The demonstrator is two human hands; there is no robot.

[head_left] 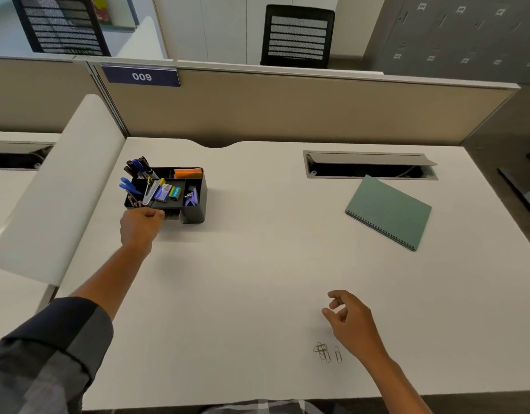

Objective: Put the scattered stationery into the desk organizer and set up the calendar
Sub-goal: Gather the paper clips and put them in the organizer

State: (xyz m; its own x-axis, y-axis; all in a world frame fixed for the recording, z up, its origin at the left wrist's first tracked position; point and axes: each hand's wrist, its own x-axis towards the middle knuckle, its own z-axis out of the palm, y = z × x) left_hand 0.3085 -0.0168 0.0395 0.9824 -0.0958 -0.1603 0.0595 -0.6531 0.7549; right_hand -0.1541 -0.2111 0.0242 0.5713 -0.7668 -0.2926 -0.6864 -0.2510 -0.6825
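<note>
A black desk organizer [195,215] stands at the far left of the white desk. It holds pens, blue scissors, an orange pad, staple boxes and a purple stapler. My left hand [139,227] grips its front left edge, the thumb curled over the rim. A green spiral-bound calendar [389,212] lies flat at the far right. Several paper clips [326,352] lie loose near the front edge. My right hand [351,319] hovers just above and right of the clips, its fingers loosely curled and holding nothing.
An open cable tray [368,171] is cut into the desk behind the calendar. A beige partition [287,109] closes the back, and a white rounded divider [57,189] stands on the left. The desk's front edge [257,400] is near my body.
</note>
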